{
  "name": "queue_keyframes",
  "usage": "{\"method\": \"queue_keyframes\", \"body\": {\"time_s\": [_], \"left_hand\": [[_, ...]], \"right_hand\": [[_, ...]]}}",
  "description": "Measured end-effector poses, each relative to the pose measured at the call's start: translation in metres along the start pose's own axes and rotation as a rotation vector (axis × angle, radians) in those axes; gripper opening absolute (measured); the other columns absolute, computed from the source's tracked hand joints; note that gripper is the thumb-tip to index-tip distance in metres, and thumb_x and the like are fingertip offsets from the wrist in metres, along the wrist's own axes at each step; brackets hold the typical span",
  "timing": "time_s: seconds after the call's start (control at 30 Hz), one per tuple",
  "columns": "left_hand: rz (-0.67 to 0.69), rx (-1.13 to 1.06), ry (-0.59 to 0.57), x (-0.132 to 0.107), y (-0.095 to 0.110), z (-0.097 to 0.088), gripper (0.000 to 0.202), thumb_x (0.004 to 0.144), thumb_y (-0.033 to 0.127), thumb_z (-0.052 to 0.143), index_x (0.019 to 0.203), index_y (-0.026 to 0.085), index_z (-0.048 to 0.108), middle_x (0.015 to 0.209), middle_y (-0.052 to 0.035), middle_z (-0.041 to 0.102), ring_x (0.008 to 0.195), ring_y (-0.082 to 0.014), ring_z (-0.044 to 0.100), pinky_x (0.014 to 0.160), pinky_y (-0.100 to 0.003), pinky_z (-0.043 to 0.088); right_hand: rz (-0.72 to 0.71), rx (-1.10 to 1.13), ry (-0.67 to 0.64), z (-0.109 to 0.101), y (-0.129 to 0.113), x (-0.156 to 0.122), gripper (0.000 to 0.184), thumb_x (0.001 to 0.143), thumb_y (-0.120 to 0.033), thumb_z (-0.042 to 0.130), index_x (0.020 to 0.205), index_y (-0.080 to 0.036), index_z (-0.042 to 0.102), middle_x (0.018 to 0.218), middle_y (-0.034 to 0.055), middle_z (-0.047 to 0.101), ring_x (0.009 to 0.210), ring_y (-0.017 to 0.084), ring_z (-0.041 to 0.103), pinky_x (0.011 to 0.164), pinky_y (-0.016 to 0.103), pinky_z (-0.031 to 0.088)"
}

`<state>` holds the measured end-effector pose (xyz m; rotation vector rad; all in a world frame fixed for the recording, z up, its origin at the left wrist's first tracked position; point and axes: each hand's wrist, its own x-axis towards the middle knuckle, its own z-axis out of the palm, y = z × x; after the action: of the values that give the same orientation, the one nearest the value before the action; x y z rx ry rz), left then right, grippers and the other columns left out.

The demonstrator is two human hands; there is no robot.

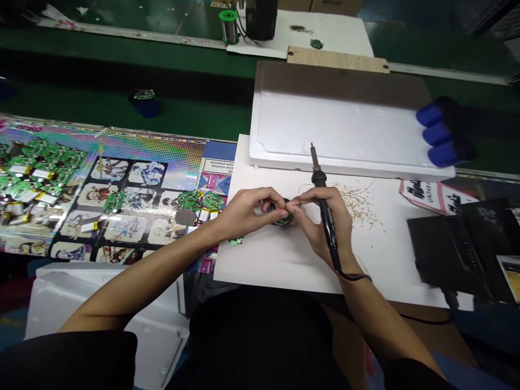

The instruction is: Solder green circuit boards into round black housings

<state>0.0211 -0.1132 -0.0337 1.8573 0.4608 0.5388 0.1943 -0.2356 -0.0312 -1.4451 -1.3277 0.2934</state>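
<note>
My left hand [247, 208] and my right hand [323, 222] meet over a white board [276, 254], fingers pinched together on a small round black part with a green circuit board [284, 214]. A black soldering iron [325, 200] rests tucked in my right hand, its tip pointing up and away, its cord trailing past my wrist. Loose green circuit boards [201, 201] lie just left of my left hand.
A white foam tray [345, 124] lies behind, held at its right edge by another person's blue-gloved fingers [439, 135]. Several green boards with small batteries [36, 168] are heaped at far left. A solder spool [228, 24] stands at the back. A black box [450, 249] sits right.
</note>
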Motion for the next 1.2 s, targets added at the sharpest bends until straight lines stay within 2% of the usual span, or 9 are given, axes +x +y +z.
{"method": "queue_keyframes", "body": {"time_s": [0.2, 0.4, 0.53, 0.7, 0.8, 0.87, 0.93, 1.07, 1.2], "left_hand": [[-0.049, -0.049, 0.034, 0.002, 0.000, -0.001, 0.019, 0.098, 0.036, 0.073, 0.096, 0.017, 0.075, 0.081, -0.0003, 0.070, 0.072, -0.0117, 0.056, 0.068, -0.024, 0.042], [-0.021, -0.022, 0.009, 0.000, 0.001, -0.002, 0.011, 0.098, 0.028, 0.071, 0.096, 0.017, 0.073, 0.086, -0.0004, 0.073, 0.075, -0.0119, 0.061, 0.071, -0.024, 0.046], [0.084, 0.130, -0.034, -0.001, 0.000, -0.005, 0.006, 0.100, 0.022, 0.067, 0.096, 0.019, 0.069, 0.093, -0.0014, 0.073, 0.083, -0.0140, 0.064, 0.078, -0.026, 0.050], [0.270, 0.322, -0.090, -0.001, -0.004, -0.009, 0.006, 0.101, 0.015, 0.063, 0.099, 0.019, 0.067, 0.105, -0.0052, 0.072, 0.106, -0.0197, 0.064, 0.092, -0.031, 0.051], [0.297, 0.358, -0.113, 0.000, -0.008, -0.009, 0.009, 0.100, 0.012, 0.063, 0.099, 0.020, 0.066, 0.103, -0.0041, 0.074, 0.101, -0.0193, 0.064, 0.091, -0.032, 0.051], [0.297, 0.384, -0.125, 0.000, -0.009, -0.008, 0.011, 0.100, 0.011, 0.061, 0.097, 0.021, 0.066, 0.101, -0.0036, 0.075, 0.097, -0.0194, 0.063, 0.090, -0.033, 0.050], [0.304, 0.409, -0.121, 0.001, -0.009, -0.007, 0.012, 0.099, 0.011, 0.060, 0.095, 0.021, 0.065, 0.100, -0.0038, 0.076, 0.095, -0.0199, 0.063, 0.089, -0.034, 0.050], [0.295, 0.444, -0.115, 0.001, -0.008, -0.006, 0.012, 0.097, 0.011, 0.059, 0.092, 0.021, 0.065, 0.100, -0.0046, 0.076, 0.095, -0.0207, 0.063, 0.089, -0.035, 0.050], [0.274, 0.473, -0.125, 0.001, -0.006, -0.007, 0.013, 0.098, 0.012, 0.058, 0.092, 0.021, 0.065, 0.099, -0.0049, 0.076, 0.095, -0.0211, 0.063, 0.089, -0.035, 0.049]], "right_hand": [[-0.032, 0.008, 0.002, 0.002, 0.004, -0.003, 0.027, 0.095, -0.020, 0.081, 0.112, -0.027, 0.063, 0.097, -0.0011, 0.073, 0.088, 0.017, 0.077, 0.082, 0.031, 0.064], [-0.060, -0.047, -0.061, 0.002, 0.003, -0.006, 0.032, 0.094, -0.014, 0.078, 0.119, -0.028, 0.062, 0.101, -0.0009, 0.074, 0.092, 0.017, 0.076, 0.087, 0.031, 0.063], [-0.067, -0.099, -0.110, -0.003, 0.003, -0.008, 0.029, 0.095, -0.014, 0.077, 0.117, -0.028, 0.063, 0.100, -0.0004, 0.073, 0.091, 0.017, 0.074, 0.086, 0.032, 0.060], [-0.080, -0.153, -0.106, -0.024, 0.003, -0.012, 0.024, 0.097, -0.016, 0.075, 0.116, -0.026, 0.066, 0.097, 0.0004, 0.075, 0.090, 0.018, 0.073, 0.086, 0.034, 0.059], [0.000, -0.043, -0.047, -0.040, 0.000, -0.012, 0.015, 0.107, -0.031, 0.064, 0.119, -0.025, 0.069, 0.082, 0.0004, 0.073, 0.072, 0.018, 0.070, 0.070, 0.035, 0.057], [0.068, 0.120, 0.007, -0.050, -0.003, -0.010, 0.027, 0.107, -0.044, 0.061, 0.127, -0.027, 0.066, 0.071, -0.0021, 0.067, 0.057, 0.018, 0.062, 0.053, 0.032, 0.046], [0.129, 0.235, 0.048, -0.058, -0.005, -0.007, 0.037, 0.101, -0.049, 0.068, 0.132, -0.030, 0.064, 0.070, -0.0033, 0.065, 0.053, 0.017, 0.058, 0.047, 0.030, 0.038], [0.186, 0.157, 0.074, -0.069, -0.010, -0.005, 0.027, 0.093, -0.040, 0.081, 0.118, -0.029, 0.075, 0.079, 0.0006, 0.071, 0.057, 0.018, 0.063, 0.045, 0.031, 0.043], [0.107, 0.007, 0.173, -0.072, -0.012, -0.009, 0.009, 0.095, -0.033, 0.080, 0.102, -0.028, 0.081, 0.067, -0.0004, 0.069, 0.045, 0.016, 0.057, 0.036, 0.031, 0.041]]}}
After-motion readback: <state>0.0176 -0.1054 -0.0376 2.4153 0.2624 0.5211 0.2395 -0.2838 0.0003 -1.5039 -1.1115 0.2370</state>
